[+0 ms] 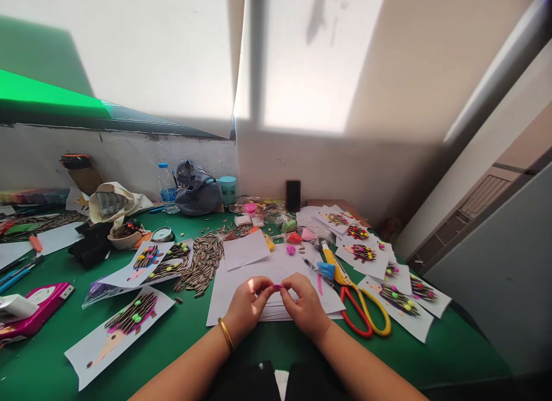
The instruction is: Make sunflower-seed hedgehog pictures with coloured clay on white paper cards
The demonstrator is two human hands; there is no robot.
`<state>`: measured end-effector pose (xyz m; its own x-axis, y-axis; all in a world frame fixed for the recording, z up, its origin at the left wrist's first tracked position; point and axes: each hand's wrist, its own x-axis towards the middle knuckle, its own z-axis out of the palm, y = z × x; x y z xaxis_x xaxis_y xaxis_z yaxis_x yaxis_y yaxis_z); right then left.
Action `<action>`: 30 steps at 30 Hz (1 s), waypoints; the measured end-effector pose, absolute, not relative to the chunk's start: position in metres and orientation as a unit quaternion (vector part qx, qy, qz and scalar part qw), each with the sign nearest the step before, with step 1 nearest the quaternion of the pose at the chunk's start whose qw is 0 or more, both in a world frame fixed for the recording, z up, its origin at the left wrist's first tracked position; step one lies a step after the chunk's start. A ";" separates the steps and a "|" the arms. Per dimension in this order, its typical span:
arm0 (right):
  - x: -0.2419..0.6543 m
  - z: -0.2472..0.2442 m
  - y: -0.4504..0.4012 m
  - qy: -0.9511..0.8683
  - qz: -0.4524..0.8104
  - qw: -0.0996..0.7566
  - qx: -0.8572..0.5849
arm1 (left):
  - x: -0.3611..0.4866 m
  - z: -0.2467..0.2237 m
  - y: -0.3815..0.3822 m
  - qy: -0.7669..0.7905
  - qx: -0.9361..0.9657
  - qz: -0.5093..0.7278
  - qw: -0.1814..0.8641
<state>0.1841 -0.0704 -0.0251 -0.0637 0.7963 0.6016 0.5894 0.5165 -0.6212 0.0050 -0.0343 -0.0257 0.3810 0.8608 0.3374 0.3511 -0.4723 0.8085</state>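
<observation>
At the lower centre of the frame, the left hand [248, 302] and the right hand [306, 304] each have thumb and fingers closed in a pinch on a small magenta strip [276, 287], one at either end. The strip is above stacked white paper [221, 300], with striped seeds [204, 260] heaped left of centre and a round pink lump [290, 249] beyond the hands.
</observation>
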 end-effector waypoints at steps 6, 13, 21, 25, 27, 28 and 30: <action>0.183 -0.025 -0.070 -0.736 0.132 0.468 -0.471 | 0.005 -0.022 -0.035 0.392 0.778 0.373 0.319; 0.185 -0.025 -0.070 -0.731 0.123 0.475 -0.474 | 0.004 -0.030 -0.032 0.381 0.760 0.403 0.338; 0.185 -0.025 -0.070 -0.729 0.131 0.470 -0.480 | 0.005 -0.024 -0.034 0.391 0.771 0.401 0.304; 0.185 -0.026 -0.069 -0.724 0.130 0.470 -0.488 | 0.006 -0.020 -0.038 0.392 0.767 0.403 0.310; 0.185 -0.026 -0.069 -0.733 0.136 0.460 -0.482 | 0.006 -0.017 -0.040 0.384 0.772 0.400 0.312; 0.184 -0.026 -0.069 -0.739 0.140 0.455 -0.477 | 0.006 -0.014 -0.041 0.375 0.778 0.395 0.313; 0.184 -0.026 -0.069 -0.748 0.142 0.447 -0.469 | 0.005 -0.010 -0.042 0.356 0.792 0.386 0.311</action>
